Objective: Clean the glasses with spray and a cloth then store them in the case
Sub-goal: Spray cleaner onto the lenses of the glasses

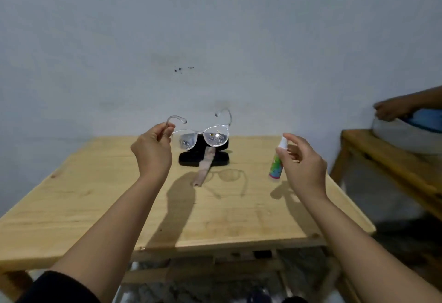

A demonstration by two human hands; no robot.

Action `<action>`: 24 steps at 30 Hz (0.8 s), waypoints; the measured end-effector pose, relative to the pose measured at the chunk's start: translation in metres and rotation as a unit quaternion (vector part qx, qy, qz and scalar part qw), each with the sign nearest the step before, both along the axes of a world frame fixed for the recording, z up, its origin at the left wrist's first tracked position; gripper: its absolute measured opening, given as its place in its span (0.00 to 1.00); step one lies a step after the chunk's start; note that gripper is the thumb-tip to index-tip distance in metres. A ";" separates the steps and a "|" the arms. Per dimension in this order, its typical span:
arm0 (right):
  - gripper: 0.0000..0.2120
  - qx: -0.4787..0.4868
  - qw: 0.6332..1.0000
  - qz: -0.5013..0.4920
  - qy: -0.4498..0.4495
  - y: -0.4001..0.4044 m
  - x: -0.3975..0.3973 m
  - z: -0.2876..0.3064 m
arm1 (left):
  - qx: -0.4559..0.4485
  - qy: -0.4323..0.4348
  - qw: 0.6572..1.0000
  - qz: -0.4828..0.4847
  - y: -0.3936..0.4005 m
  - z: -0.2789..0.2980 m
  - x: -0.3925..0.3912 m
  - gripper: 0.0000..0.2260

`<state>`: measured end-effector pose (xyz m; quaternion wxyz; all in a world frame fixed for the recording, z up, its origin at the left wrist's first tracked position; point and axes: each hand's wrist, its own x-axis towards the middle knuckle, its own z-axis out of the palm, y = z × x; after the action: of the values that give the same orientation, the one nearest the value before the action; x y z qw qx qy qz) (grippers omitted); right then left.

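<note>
My left hand (153,149) holds clear-framed glasses (203,135) by one temple, up in the air above the table, their arms unfolded. Droplets speckle both lenses. Behind and below them an open black case (191,159) rests on the wooden table (95,207). A pinkish cloth (205,167) hangs out of the case onto the table. My right hand (302,164) is at a small spray bottle (277,161) with a white top and green-pink label; the fingers are spread around it and the bottle's base is near or on the table.
A second wooden table (392,171) stands at the right with a pale basin (406,135) on it, and another person's hand (392,110) is at its rim. A plain wall lies behind. Floor shows under the near table edge.
</note>
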<state>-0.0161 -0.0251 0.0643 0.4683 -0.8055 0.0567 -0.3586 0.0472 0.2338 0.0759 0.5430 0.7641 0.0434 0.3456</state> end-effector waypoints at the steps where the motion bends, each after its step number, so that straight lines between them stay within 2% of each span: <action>1: 0.14 -0.001 1.000 -0.019 0.004 -0.017 -0.007 0.000 | -0.001 0.000 1.000 -0.010 -0.011 -0.002 0.001 0.08; 7: 0.14 -0.032 0.994 -0.097 0.038 -0.096 -0.049 -0.018 | 0.012 0.010 0.998 -0.063 -0.070 -0.007 -0.002 0.09; 11: 0.14 -0.046 0.989 -0.123 0.068 -0.117 -0.064 -0.033 | 0.008 0.020 0.996 -0.087 -0.090 -0.009 -0.006 0.09; 17: 0.14 -0.072 0.985 -0.108 0.111 -0.128 -0.067 -0.046 | 0.011 0.015 0.996 -0.092 -0.102 -0.006 -0.011 0.09; 24: 0.14 -0.076 0.987 -0.089 0.114 -0.128 -0.064 -0.051 | 0.015 0.023 0.997 -0.077 -0.102 -0.005 -0.014 0.09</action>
<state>-0.0800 -0.1526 0.0133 0.3620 -0.8663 0.1537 -0.3082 0.0336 0.1319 0.0710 0.5552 0.7811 -0.0081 0.2855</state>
